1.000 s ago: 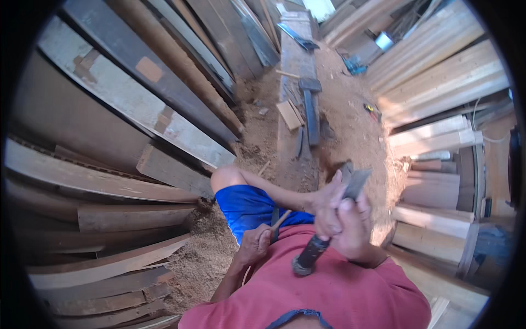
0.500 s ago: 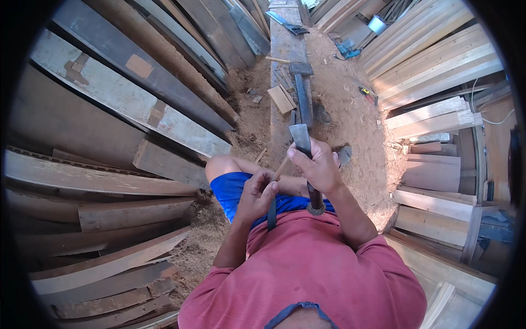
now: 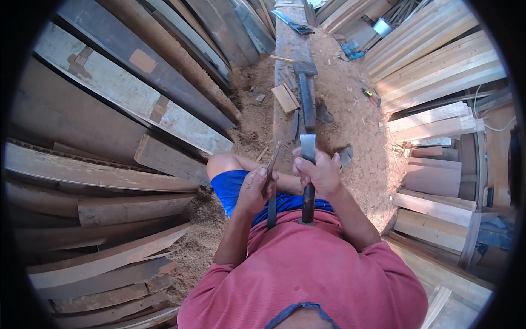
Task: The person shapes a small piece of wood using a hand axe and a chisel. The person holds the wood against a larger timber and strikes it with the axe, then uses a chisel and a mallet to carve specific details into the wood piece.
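Left hand (image 3: pixel 256 187) holds stick (image 3: pixel 274 156); right hand (image 3: pixel 322 174) fisted on chisel (image 3: pixel 308 147), just beside but apart, both ahead of shirt (image 3: pixel 307 263); step looks like readying the two; contact would call for steady stick, careful chisel angle.

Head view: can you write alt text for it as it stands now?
The right grip holds a wide-bladed chisel, blade pointing forward, while the left grip holds a thin wooden stick. Beyond them, a mallet lies on a long plank, with sawdust-strewn ground around it and boards stacked on both sides.
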`<state>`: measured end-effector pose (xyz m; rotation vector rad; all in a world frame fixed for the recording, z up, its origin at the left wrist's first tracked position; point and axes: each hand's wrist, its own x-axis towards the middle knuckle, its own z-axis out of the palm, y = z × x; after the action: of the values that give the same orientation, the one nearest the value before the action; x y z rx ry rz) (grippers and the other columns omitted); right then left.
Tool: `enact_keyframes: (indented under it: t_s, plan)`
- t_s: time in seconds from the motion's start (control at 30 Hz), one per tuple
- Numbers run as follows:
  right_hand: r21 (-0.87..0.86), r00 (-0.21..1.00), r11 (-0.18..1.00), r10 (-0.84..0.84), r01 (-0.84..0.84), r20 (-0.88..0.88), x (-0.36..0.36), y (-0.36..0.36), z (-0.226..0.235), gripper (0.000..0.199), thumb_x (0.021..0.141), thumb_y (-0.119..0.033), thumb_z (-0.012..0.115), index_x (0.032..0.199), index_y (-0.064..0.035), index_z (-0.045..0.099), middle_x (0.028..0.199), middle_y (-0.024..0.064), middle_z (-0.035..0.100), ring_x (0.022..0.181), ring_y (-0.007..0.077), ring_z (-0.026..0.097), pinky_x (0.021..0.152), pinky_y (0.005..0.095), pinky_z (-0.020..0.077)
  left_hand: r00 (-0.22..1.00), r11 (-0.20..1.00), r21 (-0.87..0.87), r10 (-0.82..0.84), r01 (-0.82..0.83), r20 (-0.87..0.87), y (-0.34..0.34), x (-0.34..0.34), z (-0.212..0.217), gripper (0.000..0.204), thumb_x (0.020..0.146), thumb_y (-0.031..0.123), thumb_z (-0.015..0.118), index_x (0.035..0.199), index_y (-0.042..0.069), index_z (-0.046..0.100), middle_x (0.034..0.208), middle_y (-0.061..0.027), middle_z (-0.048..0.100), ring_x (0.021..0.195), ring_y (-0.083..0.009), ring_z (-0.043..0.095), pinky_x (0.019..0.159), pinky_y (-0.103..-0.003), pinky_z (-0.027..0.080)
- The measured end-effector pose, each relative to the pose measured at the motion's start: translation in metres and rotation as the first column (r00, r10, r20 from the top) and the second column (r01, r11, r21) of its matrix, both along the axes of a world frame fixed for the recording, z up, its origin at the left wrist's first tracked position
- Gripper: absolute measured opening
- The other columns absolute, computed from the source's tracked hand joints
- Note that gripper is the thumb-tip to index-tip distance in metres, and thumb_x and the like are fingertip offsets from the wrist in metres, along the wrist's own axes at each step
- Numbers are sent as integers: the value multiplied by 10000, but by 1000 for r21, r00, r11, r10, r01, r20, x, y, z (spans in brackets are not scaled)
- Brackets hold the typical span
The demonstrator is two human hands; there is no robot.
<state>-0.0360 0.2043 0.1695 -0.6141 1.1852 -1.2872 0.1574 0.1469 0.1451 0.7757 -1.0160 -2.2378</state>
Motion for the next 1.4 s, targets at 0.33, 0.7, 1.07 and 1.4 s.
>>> enact_keyframes:
  t_s: [0.33,0.7,1.07,1.4]
  plan:
    - [-2,973,974,-227,227,35,9,-9,11,242,1018,-181,421,1161,-3,502,844,72,624,563,85,571,518,235,507,999,997,56,47,-47,-6,-22,-5,-7,447,1045,433,386,974,32,571,653,-83,619,481,-135,533,469,-236,445]
    - [59,791,982,109,-180,602,81,0,57,126,1018,-184,433,1056,-82,497,698,-32,437,515,52,416,508,253,456,942,927,-374,149,-27,301,-55,1,15,357,1062,358,377,930,87,568,714,43,529,604,-39,455,526,-221,375]
    - [43,869,998,19,-46,495,69,18,67,135,1015,-186,425,1041,-65,479,649,-26,396,490,57,392,479,244,434,968,787,-615,117,46,222,-16,10,31,383,1064,357,364,894,67,547,643,35,497,557,-59,451,484,-238,332]
    - [-155,999,988,1,-6,-34,2,-10,55,217,976,-155,538,1144,-19,556,591,-37,446,467,41,418,446,205,385,914,891,375,-94,254,-394,19,18,8,451,1060,378,357,899,19,578,478,24,411,361,-66,374,335,-230,310]
